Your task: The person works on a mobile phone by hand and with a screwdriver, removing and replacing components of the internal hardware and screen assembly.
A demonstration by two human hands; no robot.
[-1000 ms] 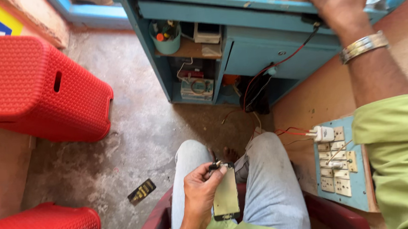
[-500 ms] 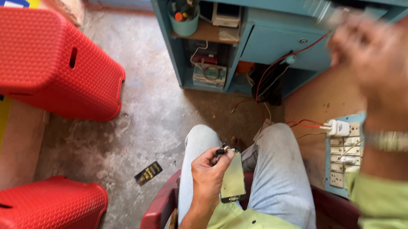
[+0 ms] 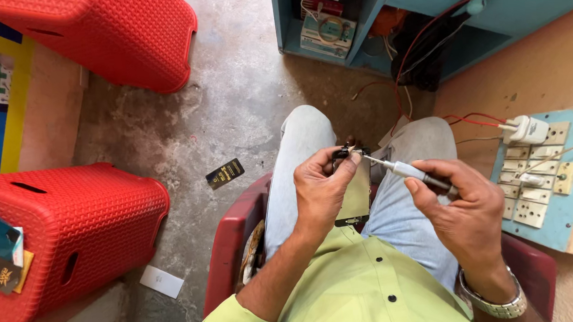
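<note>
While you sit in a red chair (image 3: 228, 244) over a bare concrete floor (image 3: 228, 111), both hands meet above your lap.

Left hand: your left hand (image 3: 319, 189) grips a flat phone panel (image 3: 357, 193) upright over your knees, fingers curled along its left edge and thumb pressed near its top.

Right hand: your right hand (image 3: 464, 205) pinches a small screwdriver (image 3: 403, 170) between thumb and fingers; a metal watch (image 3: 498, 301) circles the wrist.

Tool tip: the screwdriver's point touches the top edge of the panel, just beside your left thumb.

Clothing: you wear a lime-green shirt (image 3: 358, 295) and pale jeans (image 3: 299, 146).

Right side: a blue board of wall sockets (image 3: 541, 188) leans near your right knee, a white plug (image 3: 526, 128) with red wires seated in it.

Left side: two red plastic stools (image 3: 93, 217) stand well apart from the chair.

Floor: a small dark packet (image 3: 225, 173) lies between the nearer stool and your left leg.

Ahead: a blue workbench (image 3: 465, 4) holds wires and gear on its lower shelf.
</note>
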